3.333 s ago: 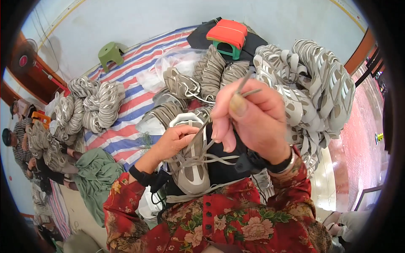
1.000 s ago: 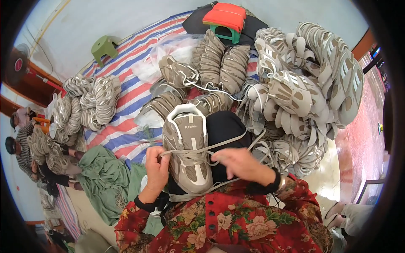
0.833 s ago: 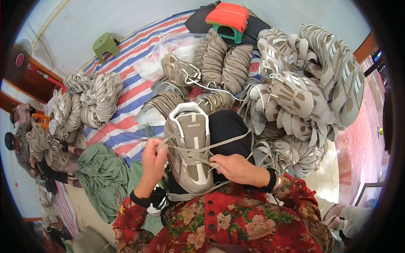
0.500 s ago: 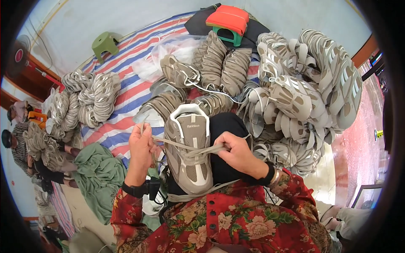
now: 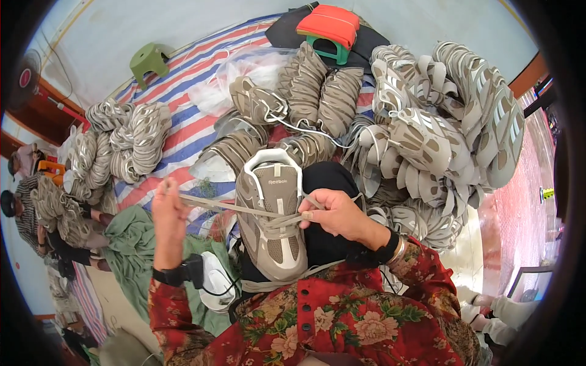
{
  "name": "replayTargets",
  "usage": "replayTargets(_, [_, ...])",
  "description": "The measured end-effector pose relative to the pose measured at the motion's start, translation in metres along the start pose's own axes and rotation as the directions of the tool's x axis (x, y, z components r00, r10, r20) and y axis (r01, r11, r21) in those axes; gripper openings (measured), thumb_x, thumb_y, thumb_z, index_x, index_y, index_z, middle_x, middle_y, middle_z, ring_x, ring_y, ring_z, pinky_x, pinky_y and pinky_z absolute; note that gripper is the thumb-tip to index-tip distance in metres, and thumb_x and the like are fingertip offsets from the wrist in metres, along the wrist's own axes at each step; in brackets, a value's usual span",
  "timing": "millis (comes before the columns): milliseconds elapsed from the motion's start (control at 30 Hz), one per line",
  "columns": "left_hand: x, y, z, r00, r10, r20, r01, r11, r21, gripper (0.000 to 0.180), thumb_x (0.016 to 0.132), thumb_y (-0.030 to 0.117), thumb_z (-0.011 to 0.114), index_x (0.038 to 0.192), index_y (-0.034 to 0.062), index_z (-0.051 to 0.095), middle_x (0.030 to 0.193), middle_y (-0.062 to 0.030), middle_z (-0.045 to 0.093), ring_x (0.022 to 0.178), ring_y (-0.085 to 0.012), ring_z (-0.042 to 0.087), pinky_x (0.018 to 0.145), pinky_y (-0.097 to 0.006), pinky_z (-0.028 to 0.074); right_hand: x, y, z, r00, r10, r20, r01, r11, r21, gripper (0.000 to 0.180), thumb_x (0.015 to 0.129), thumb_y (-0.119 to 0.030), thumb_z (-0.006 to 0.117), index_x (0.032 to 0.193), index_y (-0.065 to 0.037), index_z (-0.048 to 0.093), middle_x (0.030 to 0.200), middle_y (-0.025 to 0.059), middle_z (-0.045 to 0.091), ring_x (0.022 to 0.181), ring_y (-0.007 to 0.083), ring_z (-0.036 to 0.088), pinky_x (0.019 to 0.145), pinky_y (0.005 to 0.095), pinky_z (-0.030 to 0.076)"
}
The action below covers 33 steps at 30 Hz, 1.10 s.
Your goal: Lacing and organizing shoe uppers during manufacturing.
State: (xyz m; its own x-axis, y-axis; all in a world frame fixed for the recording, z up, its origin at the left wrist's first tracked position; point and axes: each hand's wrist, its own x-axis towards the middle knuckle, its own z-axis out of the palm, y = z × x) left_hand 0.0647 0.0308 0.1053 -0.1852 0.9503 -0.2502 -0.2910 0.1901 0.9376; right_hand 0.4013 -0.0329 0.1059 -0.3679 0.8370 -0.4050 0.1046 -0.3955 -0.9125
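Lace [image 5: 227, 206] pinched in your left hand [image 5: 169, 212] runs nearly straight rightward onto the shoe [image 5: 276, 192], crossing its long axis, which points collar away and toe toward you, so a pull from that side should come roughly square to it. Your left hand is well apart from the shoe, while your right hand [image 5: 337, 213] is the nearer one, grasping lace just beside its right edge. Beneath, the shoe rests on your dark-clad lap [image 5: 329, 178]; beyond lie bundled shoe uppers [image 5: 146, 137], a striped sheet [image 5: 190, 127], a red-topped stool [image 5: 329, 25] and a tall heap of uppers [image 5: 422, 139].
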Motion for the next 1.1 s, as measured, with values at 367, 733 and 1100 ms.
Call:
replayTargets(367, [-0.005,0.003,-0.063,0.979,0.053,-0.199,-0.029,0.992,0.124,0.008,0.094,0.019,0.053,0.089,0.0137,0.051,0.055,0.0087,0.033,0.04,-0.0024,0.027,0.036,-0.02,0.02,-0.021,0.014,-0.015,0.899,-0.439,0.003,0.35,0.713,-0.608,0.016,0.085,-0.016,0.06,0.094,-0.003,0.062,0.076,0.0124,0.062,0.07,0.0238,0.062,0.065,0.0304,0.048])
replayTargets(733, [-0.022,-0.108,-0.075,0.825,0.336,0.454,-0.539,0.226,0.811,0.031,0.092,0.022,0.047,0.075,-0.0024,0.055,0.065,-0.0161,0.053,0.06,-0.0378,0.049,0.061,-0.043,0.041,-0.044,0.036,-0.059,0.794,-0.292,-0.533,0.169,0.949,-0.268,0.014,0.088,-0.009,0.058,0.094,0.0,0.067,0.075,0.0045,0.065,0.057,0.0052,0.056,0.051,0.0193,0.046])
replayTargets(1100, [-0.065,-0.045,0.062,0.72,0.408,0.562,-0.691,0.496,0.526,0.016,0.092,0.01,0.053,0.088,0.0,0.065,0.078,-0.0047,0.062,0.064,-0.0115,0.055,0.059,-0.025,0.044,-0.005,0.027,0.0,0.815,-0.575,-0.076,0.341,0.581,-0.739,0.006,0.083,-0.009,0.062,0.086,-0.004,0.059,0.071,0.0125,0.061,0.064,0.0295,0.062,0.056,0.036,0.049])
